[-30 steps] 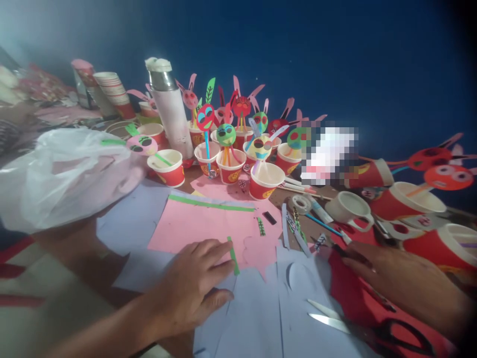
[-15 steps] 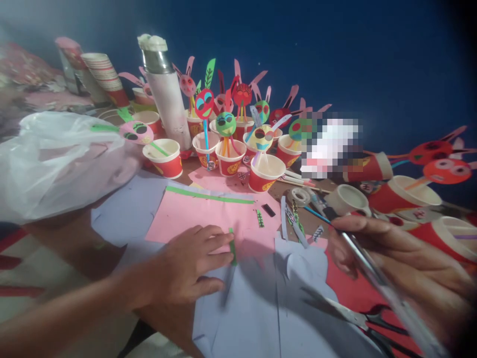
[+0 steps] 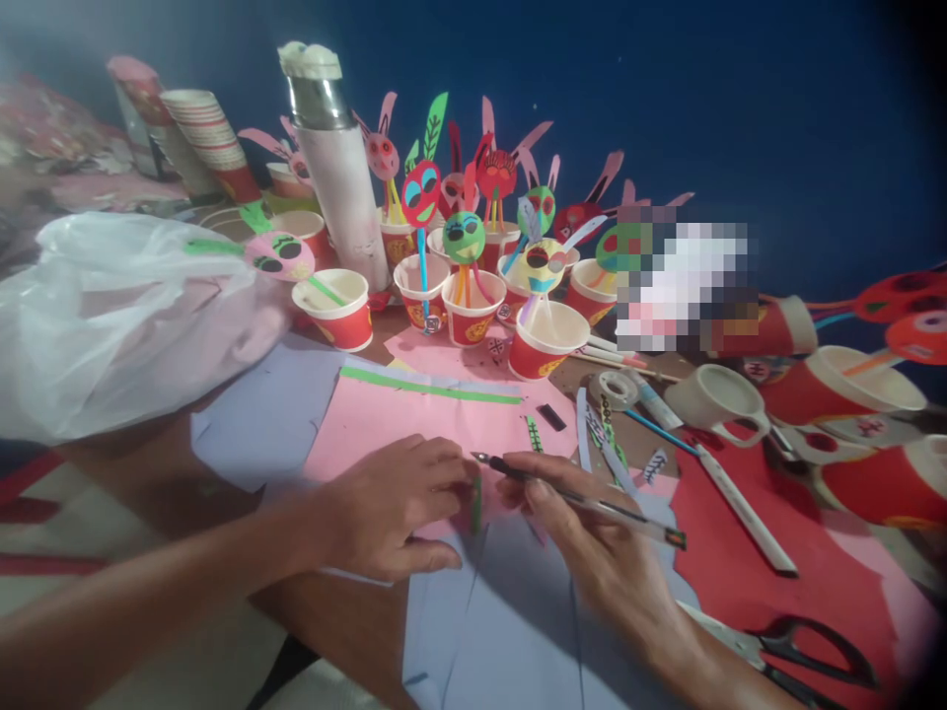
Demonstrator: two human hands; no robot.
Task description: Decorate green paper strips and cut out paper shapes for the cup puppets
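My right hand (image 3: 603, 557) is closed around a clear-barrelled pen (image 3: 636, 525), whose dark tip points left beside the fingers of my left hand (image 3: 400, 508). My left hand lies palm down over the pink paper (image 3: 414, 419), its fingertips on a short green paper strip (image 3: 475, 505). A longer green strip (image 3: 429, 385) runs along the far edge of the pink sheet. Just beyond my right hand are a small green piece with black marks (image 3: 534, 434) and a black scrap (image 3: 551, 417).
Red paper cups (image 3: 547, 340) holding paper-faced straw figures stand across the back, near a white flask (image 3: 340, 197). Scissors (image 3: 806, 646), a white marker (image 3: 747, 508), a mug (image 3: 721, 399) and a tape roll (image 3: 614, 390) lie right. A plastic bag (image 3: 133, 325) sits left.
My right hand has come left and down with the pen, from beside the mug to near my left hand. My left hand stays on the green strip. The view has shifted slightly.
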